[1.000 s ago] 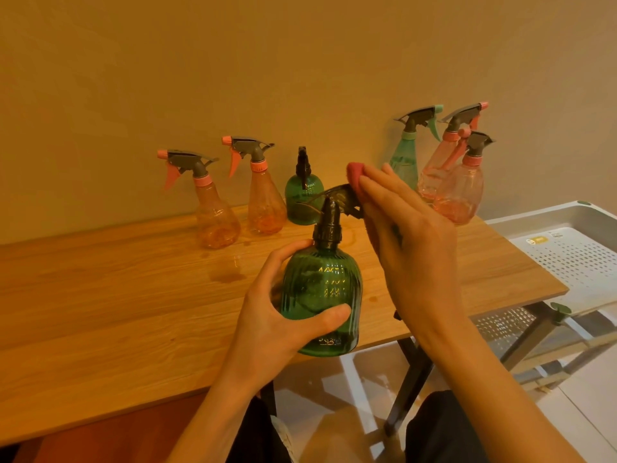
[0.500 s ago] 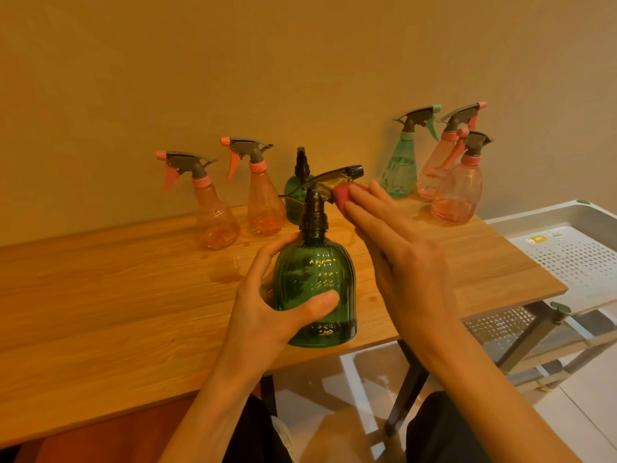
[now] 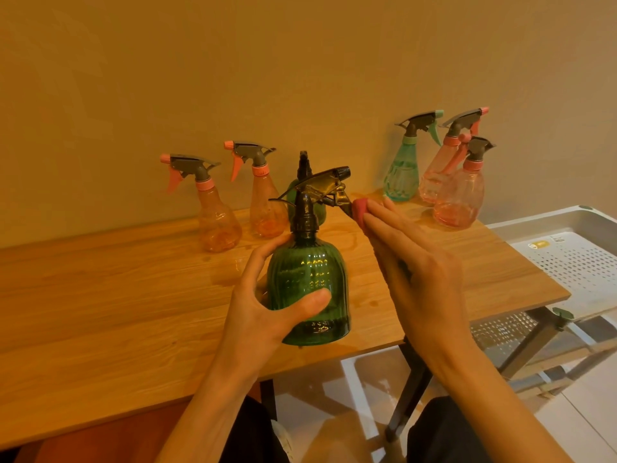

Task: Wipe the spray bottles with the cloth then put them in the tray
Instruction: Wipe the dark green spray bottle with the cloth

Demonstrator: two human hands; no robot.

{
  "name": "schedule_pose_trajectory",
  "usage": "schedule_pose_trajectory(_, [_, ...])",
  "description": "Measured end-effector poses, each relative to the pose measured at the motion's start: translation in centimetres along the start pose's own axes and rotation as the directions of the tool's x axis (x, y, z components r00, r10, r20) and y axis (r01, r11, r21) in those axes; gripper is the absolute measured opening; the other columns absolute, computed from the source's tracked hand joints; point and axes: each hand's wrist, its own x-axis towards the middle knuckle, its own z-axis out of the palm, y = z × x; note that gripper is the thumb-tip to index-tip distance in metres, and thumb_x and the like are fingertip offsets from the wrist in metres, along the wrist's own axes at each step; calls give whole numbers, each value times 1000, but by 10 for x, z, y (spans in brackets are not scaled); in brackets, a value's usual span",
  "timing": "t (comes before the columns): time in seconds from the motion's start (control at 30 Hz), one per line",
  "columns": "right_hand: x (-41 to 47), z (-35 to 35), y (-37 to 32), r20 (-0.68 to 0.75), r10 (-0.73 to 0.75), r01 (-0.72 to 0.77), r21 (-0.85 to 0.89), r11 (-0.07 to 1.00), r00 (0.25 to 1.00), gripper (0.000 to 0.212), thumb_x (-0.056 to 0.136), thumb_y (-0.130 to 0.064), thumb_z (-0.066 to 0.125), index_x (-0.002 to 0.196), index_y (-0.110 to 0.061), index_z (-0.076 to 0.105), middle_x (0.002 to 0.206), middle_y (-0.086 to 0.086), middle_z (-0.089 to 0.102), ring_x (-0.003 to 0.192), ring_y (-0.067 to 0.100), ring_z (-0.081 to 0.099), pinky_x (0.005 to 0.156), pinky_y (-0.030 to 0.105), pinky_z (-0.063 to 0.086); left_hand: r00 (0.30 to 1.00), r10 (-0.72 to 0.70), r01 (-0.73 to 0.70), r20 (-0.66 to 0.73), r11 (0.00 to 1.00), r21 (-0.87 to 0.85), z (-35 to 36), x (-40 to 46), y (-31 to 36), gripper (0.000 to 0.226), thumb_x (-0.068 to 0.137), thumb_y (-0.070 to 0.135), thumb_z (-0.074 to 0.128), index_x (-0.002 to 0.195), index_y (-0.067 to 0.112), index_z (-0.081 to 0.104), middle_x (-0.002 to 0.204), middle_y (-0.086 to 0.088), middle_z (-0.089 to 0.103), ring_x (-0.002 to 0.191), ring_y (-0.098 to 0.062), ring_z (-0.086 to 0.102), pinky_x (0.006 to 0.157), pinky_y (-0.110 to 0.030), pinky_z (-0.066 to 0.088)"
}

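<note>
The green bottle (image 3: 309, 289) is held just above the near edge of the tabletop (image 3: 117, 295), upright with a slight tilt. The left hand (image 3: 267, 305) has it by the ribbed belly, thumb across the front and fingers curled round the far side: a full, closed grip on the widest part. It looks like thin clear plastic, probably light and empty or nearly so, stiff enough to hold its shape but likely to dent under a hard squeeze. The ribs should keep it from slipping; the smooth neck and the dark spray head (image 3: 320, 188) are the poorer places to hold, since the trigger gives way when pressed. The belly is the right place while the top is wiped.

The right hand (image 3: 414, 262) lies to the right of the green bottle, fingers straight and together, pressing a pink cloth (image 3: 360, 207) against the trigger; little of the cloth shows beyond the fingertips.

Compared with a second ago, the green bottle has turned so the nozzle points away to the right, and the cloth has dropped from the top of the spray head to the trigger below it.

Behind the green bottle six more bottles stand along the wall; the white tray (image 3: 567, 262) waits to its right, past the tabletop's end.
</note>
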Motion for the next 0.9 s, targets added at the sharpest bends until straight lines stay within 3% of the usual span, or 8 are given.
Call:
schedule_pose_trajectory(0.13, [6,-6,-9,-45,87,-78,171,982,995,37,97,-8,60,134,-8,62,138,-3,60,137,7,50,111,19,41,999,-28,29,31,999,-44,-1,-1,-3,85,50,41,86,129,46,57,120,10,71,111,-17,70,76,-30,61])
schedule_pose_trajectory(0.23, [22,-13,-16,-124,69,-46,179,983,990,36,97,-4,61,133,-5,61,135,-5,60,133,6,52,108,15,40,996,-24,29,84,998,-56,-1,-1,-3,87,51,37,86,132,39,55,120,8,72,111,-19,71,74,-30,61])
schedule_pose_trajectory(0.43, [39,-8,-18,-65,39,-25,203,979,997,35,99,-4,60,133,-8,63,138,0,63,107,37,68,91,40,57,993,4,3,121,998,-58,-3,-2,-6,84,53,31,85,132,35,55,120,8,72,110,-17,71,76,-30,61])
schedule_pose_trajectory(0.5, [39,-7,-17,-75,71,-54,208,977,995,35,99,-5,60,133,-9,63,134,2,66,109,20,69,93,34,56,993,8,-4,118,999,-34,-5,-2,-8,80,53,33,87,128,43,59,122,8,71,112,-18,70,79,-33,62])
schedule_pose_trajectory(0.57, [40,-8,-17,-70,139,-117,256,960,988,34,99,-6,60,132,-11,64,126,2,70,103,-2,64,88,18,52,994,8,-6,113,1000,-20,-8,-2,-10,78,53,35,87,124,49,60,123,8,71,113,-20,70,80,-36,62])
schedule_pose_trajectory(0.67, [40,-8,-19,-87,184,-150,299,942,979,34,99,-4,59,131,-11,64,124,-6,68,108,-8,63,88,10,48,994,18,-17,109,1000,-13,-10,-1,-12,78,52,37,87,123,51,60,122,7,71,112,-21,70,81,-38,62])
schedule_pose_trajectory(0.83, [37,-6,-15,-66,78,-58,262,963,995,34,99,-4,59,133,-7,63,137,1,63,113,12,64,92,38,58,993,33,-31,117,999,-16,-8,0,-12,78,54,34,88,126,46,60,123,7,71,113,-20,70,81,-36,62])
schedule_pose_trajectory(0.9, [36,-8,-13,-48,106,-89,271,958,993,34,99,-5,59,132,-10,64,133,2,66,109,11,67,89,38,59,993,34,-30,110,999,-34,-8,0,-13,80,53,33,87,128,43,59,123,7,71,112,-20,70,79,-35,62])
